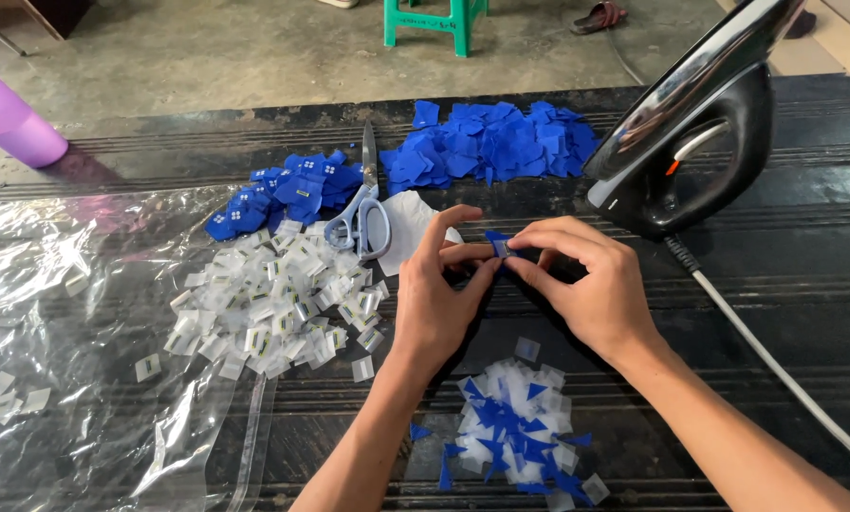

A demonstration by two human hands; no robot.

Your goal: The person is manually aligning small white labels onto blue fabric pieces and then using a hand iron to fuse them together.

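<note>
Blue fabric piece (499,245) pinched between both hands' fingers (482,275)

The fabric squares (489,142) in the far heap were plain royal blue. The nearer patches (287,194) were blue with small white marks. The labels (273,299) were white and translucent. The scissors (363,213) had pale grey handles. The iron (700,133) was black with a silver soleplate; its cord (776,365) was white. The stool (434,19) was green.

Blue patch (501,246) between fingers (482,275) (both hands)
</note>
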